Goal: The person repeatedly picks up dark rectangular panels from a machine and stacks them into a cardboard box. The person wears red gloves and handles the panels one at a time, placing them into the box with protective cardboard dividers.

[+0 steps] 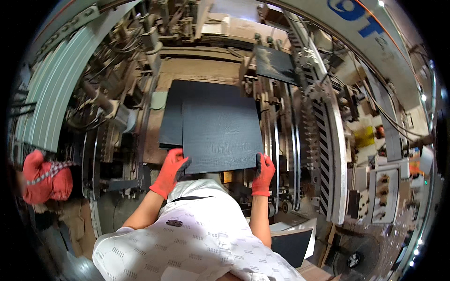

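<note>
A dark wood-grain panel lies in front of me, with both hands at its near edge. My left hand, in a red glove with dark fingertips, grips its near left corner. At the near right corner, my right hand, gloved the same way, has its fingers closed on the edge. Beneath this panel and shifted to the left are one or more similar dark panels. The undersides of the panels, and the fingers below them, are hidden.
Machine rails run along the right, beside a black-and-white striped strip. Another dark panel rests at the far right. A person in red stands at the left edge. A fan is at the lower right.
</note>
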